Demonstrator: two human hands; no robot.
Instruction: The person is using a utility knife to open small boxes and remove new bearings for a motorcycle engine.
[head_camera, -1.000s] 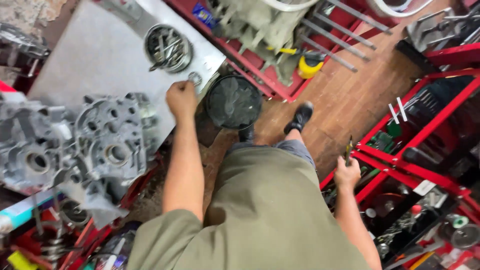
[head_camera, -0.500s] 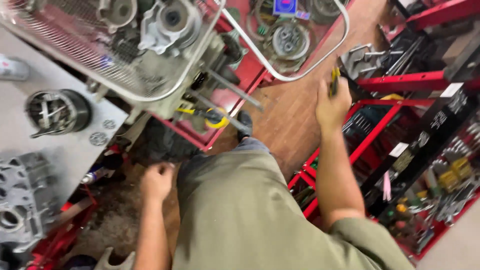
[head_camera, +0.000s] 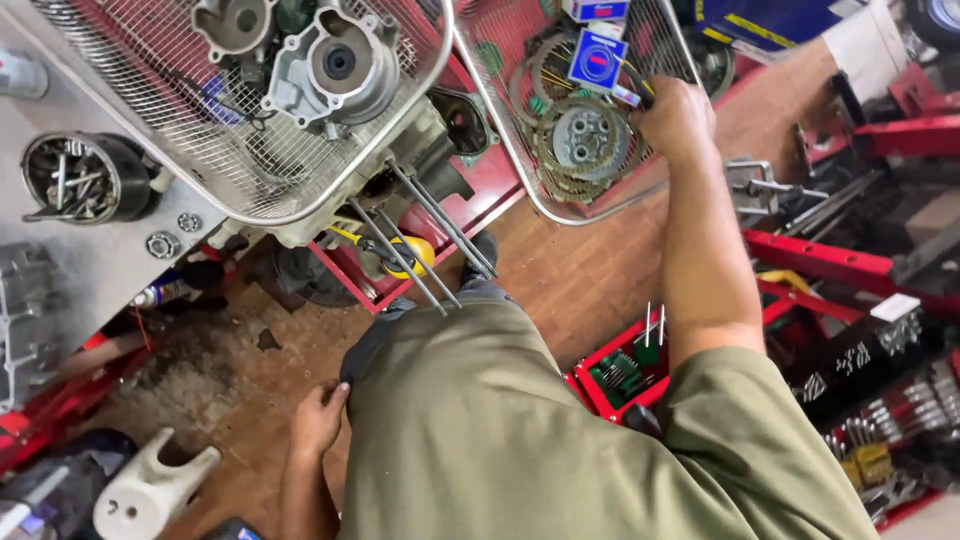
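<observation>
head view: in the upper right of the frame the right hand (head_camera: 678, 118) is curled at the rim of a wire basket (head_camera: 520, 165), fingers closed; what it grips cannot be told. a round clutch plate stack (head_camera: 585, 140) lies in that basket, just left of the hand. at lower left, the left hand (head_camera: 320, 415) rests loosely open against the olive trousers (head_camera: 470, 400), well apart from the other.

olive shirt (head_camera: 560, 440), red tool trays (head_camera: 625, 375), brown floor (head_camera: 590, 280)
</observation>
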